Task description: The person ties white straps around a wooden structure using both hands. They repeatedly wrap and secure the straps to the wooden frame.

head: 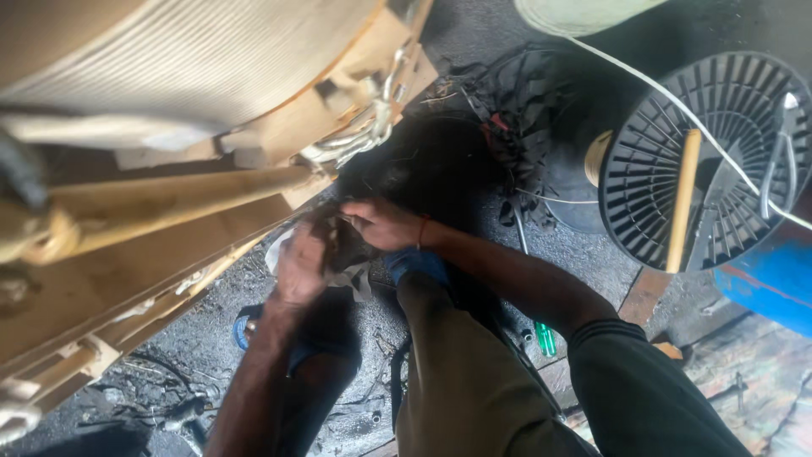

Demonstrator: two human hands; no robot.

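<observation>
Your left hand (300,264) and right hand (382,224) meet on a small dark piece (345,243) at the wooden frame's (169,203) lower edge; both pinch it; it lies between them, right hand slightly higher.

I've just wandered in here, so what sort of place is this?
Probably a rough workshop for winding wire: a big wound coil in a wooden frame, a black spool carrying tools, and a grimy black floor.

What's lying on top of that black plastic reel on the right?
On the black plastic reel lie a wooden stick, likely a tool handle, and metal pliers. A white cord crosses over it. The frame edge cuts off the reel's right side.
</observation>
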